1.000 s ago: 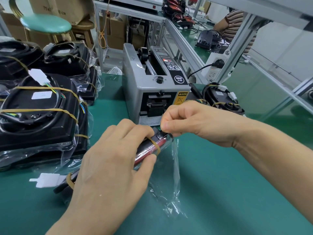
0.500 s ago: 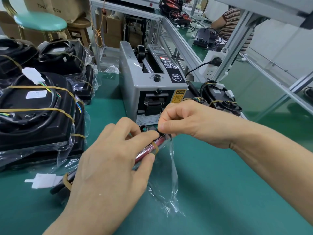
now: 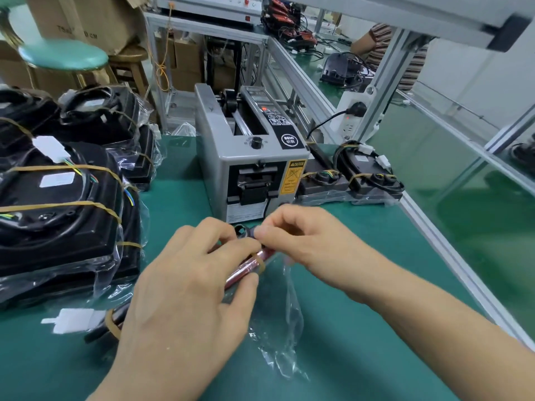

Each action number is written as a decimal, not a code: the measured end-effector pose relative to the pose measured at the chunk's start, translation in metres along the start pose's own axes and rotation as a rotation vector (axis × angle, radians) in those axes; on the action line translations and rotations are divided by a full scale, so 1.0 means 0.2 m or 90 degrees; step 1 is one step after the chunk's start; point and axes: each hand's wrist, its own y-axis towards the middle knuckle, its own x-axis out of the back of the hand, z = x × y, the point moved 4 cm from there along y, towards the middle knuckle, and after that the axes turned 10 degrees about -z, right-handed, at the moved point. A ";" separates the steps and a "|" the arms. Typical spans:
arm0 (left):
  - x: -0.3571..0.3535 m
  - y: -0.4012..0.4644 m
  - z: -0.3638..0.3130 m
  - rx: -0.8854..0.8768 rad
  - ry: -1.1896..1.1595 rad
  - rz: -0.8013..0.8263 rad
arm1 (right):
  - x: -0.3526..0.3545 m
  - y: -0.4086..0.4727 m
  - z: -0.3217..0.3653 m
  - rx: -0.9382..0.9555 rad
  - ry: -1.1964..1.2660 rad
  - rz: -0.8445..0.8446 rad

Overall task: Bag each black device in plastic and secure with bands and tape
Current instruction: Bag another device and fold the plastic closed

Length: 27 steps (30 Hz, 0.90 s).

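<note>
The black device [image 3: 249, 266] shows a glossy dark-red edge under clear plastic [image 3: 282, 328], ringed by a tan rubber band [image 3: 258, 260], and lies on the green mat [image 3: 362, 285] just in front of the grey tape dispenser [image 3: 252, 160]. The left hand [image 3: 185, 308] curls over it, gripping. The right hand [image 3: 307, 241] pinches at its far end, fingertips closed together. A white connector [image 3: 72, 321] sticks out left of the left hand.

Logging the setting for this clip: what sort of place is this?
Most likely a factory packing station: a tape dispenser machine on a green bench mat, with stacked bagged black devices bound by rubber bands.
</note>
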 end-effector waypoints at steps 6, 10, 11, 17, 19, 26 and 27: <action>0.03 0.00 0.01 0.025 0.020 0.060 | -0.01 0.00 -0.10 -0.110 0.219 -0.139; -0.04 0.11 0.04 0.153 0.054 0.161 | -0.07 -0.02 -0.11 -0.053 0.099 -0.102; -0.07 0.13 0.06 0.222 0.052 0.185 | -0.07 -0.02 -0.10 -0.048 0.085 -0.118; 0.02 0.07 0.08 0.159 0.227 0.211 | -0.12 -0.01 -0.03 0.011 0.112 -0.140; 0.05 0.05 0.11 0.179 0.163 0.198 | -0.12 -0.01 -0.04 -0.009 0.145 -0.108; 0.12 -0.10 0.20 0.282 -0.426 0.036 | 0.02 -0.19 0.02 0.140 0.113 0.084; 0.10 -0.13 0.21 0.311 -0.503 0.019 | 0.03 -0.23 0.06 0.184 0.076 0.073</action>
